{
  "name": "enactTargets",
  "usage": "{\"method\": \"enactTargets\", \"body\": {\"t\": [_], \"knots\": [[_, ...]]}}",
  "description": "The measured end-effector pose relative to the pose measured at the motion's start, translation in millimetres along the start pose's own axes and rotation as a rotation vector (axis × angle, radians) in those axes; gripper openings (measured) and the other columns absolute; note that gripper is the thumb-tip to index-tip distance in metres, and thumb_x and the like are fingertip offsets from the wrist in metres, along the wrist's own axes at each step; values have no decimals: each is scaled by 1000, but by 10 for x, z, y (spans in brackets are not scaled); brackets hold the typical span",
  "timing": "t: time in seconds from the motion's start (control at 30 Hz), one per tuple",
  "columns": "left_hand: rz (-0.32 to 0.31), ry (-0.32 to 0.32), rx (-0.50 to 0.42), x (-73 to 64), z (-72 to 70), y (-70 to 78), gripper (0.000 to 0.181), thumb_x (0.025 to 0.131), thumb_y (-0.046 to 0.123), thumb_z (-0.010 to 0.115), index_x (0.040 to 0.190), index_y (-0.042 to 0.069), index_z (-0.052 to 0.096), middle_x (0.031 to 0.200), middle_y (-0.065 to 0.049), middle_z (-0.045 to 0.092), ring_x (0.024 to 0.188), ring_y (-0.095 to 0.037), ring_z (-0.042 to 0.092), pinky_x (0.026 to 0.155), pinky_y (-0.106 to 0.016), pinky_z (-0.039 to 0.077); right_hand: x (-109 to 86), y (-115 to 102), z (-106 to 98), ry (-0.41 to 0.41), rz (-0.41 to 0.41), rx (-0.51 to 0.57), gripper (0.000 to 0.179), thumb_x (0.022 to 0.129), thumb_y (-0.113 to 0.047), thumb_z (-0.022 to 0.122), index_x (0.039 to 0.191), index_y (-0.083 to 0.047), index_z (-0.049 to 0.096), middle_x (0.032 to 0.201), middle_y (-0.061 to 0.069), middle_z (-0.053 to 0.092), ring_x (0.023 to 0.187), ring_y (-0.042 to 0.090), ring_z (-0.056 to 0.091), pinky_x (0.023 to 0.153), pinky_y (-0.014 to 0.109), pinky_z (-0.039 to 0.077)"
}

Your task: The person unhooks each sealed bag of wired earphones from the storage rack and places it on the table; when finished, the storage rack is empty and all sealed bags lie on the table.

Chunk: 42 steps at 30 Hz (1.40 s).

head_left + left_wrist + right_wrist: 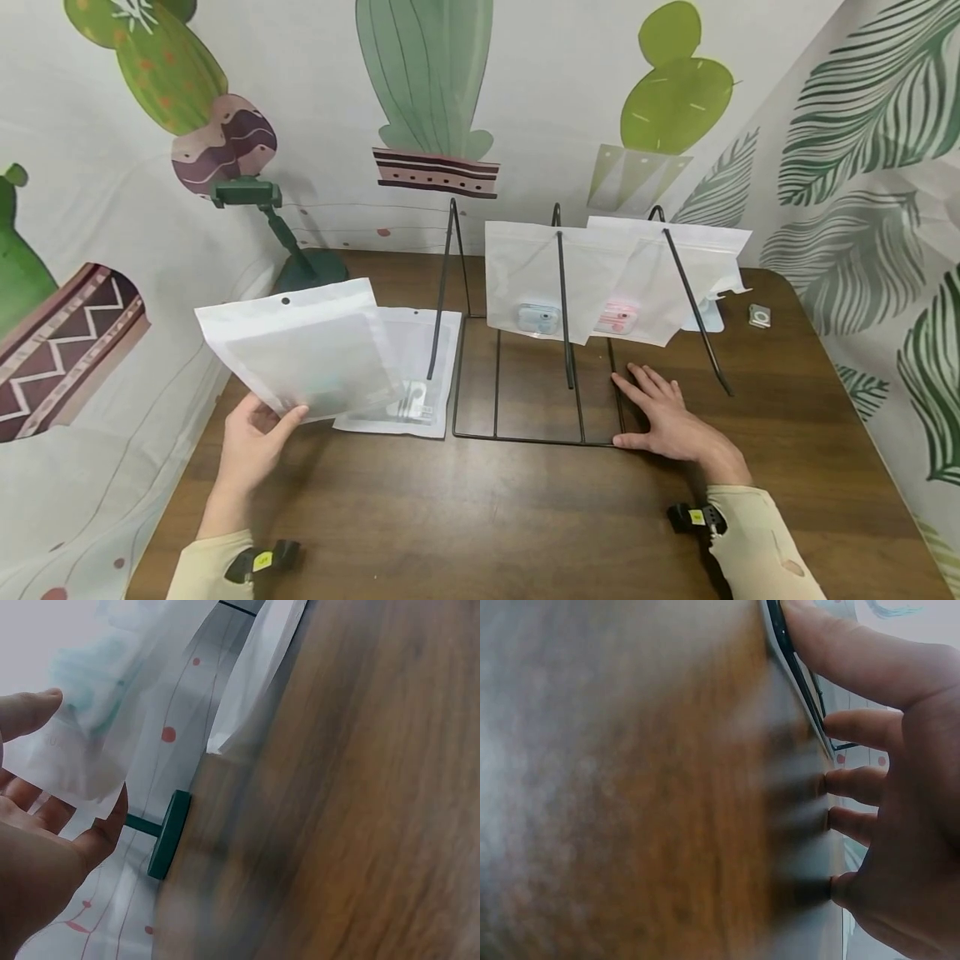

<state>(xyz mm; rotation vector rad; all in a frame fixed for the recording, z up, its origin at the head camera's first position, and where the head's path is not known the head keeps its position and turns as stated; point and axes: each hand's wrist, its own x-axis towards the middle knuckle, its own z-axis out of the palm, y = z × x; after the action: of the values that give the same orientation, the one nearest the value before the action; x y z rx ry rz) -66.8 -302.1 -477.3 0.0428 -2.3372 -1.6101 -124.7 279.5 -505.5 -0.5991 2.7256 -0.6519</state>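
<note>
My left hand [255, 442] pinches the bottom edge of a frosted white zip pouch [300, 342] with a hang hole at its top. A pale green shape shows faintly through that pouch [82, 682] in the left wrist view. Tilted up, it overlaps another white pouch [420, 346] lying flat beside a black wire rack [525, 440]. My right hand [667, 421] rests on the table with fingers spread, its thumb [840, 645] at the rack's base wire. Two more pouches stand in the rack, one with a blue phone case [538, 318], one with a pink phone case [618, 317].
A green phone stand [311, 268] is at the back left of the wooden table [480, 517]. A small silver device [759, 315] lies at the right, near a light blue item [708, 317] behind the rack. Cactus-print cloth [540, 100] hangs behind.
</note>
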Motion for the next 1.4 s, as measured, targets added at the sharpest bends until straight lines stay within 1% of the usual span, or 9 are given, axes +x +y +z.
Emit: {"method": "enactTargets", "body": {"t": [0.1,0.33,0.5,0.67,0.8,0.93,1.1,1.27,1.4], "knots": [[12,-4,12,17,-43,-24,41,82,-10,70,121,-8,58,111,11,65,107,-2,61,89,-10,48,-3,-1,-7,0,-1,8,97,79,-52,75,153,-9,30,158,28,15,145,50,7,106,76,4],[2,12,-43,60,-153,-61,42,83,-11,68,123,-7,57,109,11,68,104,-3,64,84,-12,51,10,-12,-20,13,-13,23,96,78,-51,76,152,-9,31,158,28,15,145,49,7,106,76,4],[-15,35,-17,77,-200,-66,43,84,-10,68,124,-6,56,109,14,68,104,0,64,85,-10,49,22,-13,-26,9,-10,23,96,79,-51,76,153,-10,31,158,28,15,145,49,7,106,76,4],[-71,84,-51,88,-224,-104,44,83,-10,69,124,-4,57,107,14,69,103,0,63,85,-9,48,33,-15,-43,-4,-2,15,96,79,-52,75,153,-10,30,158,28,15,145,49,7,106,76,4],[-89,135,-89,99,-253,-142,41,82,-13,69,120,-3,58,102,12,70,99,-1,64,82,-9,49,33,-22,-52,-8,1,23,96,79,-52,75,153,-10,30,158,28,14,145,49,7,107,76,3],[-64,162,-148,112,-292,-165,41,81,-18,66,118,-2,57,100,9,71,95,-4,66,78,-11,51,26,-13,-41,-9,4,26,96,79,-52,75,153,-11,30,159,28,14,145,48,6,107,75,2],[-43,191,-186,114,-355,-192,49,81,-21,62,124,1,52,103,8,71,95,-4,66,75,-11,52,18,-5,-23,-4,-1,31,97,78,-51,76,153,-11,30,159,27,14,145,48,6,107,76,2],[-96,220,-227,108,-411,-215,56,81,-22,62,128,6,49,99,7,71,89,-4,67,71,-12,53,11,-10,-25,-3,-4,35,96,79,-51,76,153,-11,31,159,27,14,145,48,7,106,76,3],[-127,220,-220,108,-450,-237,59,82,-20,62,130,9,44,98,8,70,88,-3,67,71,-11,53,3,-20,-31,-6,0,36,96,79,-51,75,153,-11,30,159,28,14,145,49,7,106,76,3]]}}
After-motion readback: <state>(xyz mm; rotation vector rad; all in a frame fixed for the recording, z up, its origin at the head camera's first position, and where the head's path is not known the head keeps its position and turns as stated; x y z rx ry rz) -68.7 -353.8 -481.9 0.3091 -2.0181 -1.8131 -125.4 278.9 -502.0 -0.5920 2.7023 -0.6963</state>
